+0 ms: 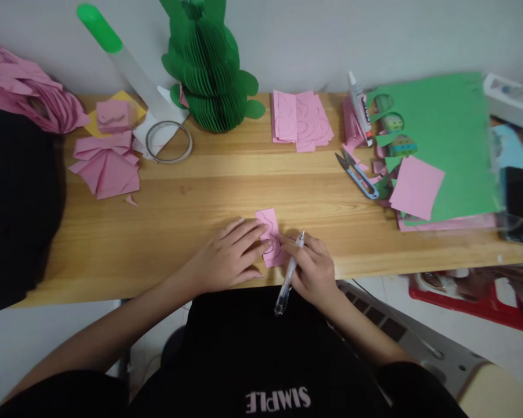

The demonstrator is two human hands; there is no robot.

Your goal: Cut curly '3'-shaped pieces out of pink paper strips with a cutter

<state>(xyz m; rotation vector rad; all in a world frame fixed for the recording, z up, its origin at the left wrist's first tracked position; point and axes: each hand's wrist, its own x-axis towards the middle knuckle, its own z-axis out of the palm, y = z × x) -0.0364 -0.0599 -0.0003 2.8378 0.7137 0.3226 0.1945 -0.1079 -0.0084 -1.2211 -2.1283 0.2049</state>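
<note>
A small pink paper strip [268, 220] with curved dark outlines drawn on it lies near the table's front edge. My left hand [230, 255] rests flat from the left, its spread fingertips on the strip's left side. From the right, my right hand [311, 264] holds a clear pen [288, 278], its pointed silver end up and away from the paper. The right index finger reaches to the strip's right edge.
Thread snips [357, 176] lie right of centre beside a glue tube [361, 110] and paper scraps. Green sheets [453, 145] cover the right side. Behind stand a green honeycomb paper figure [213, 75], drawn pink sheets [303, 119], a tape roll [169, 142] and folded pink paper [107, 162].
</note>
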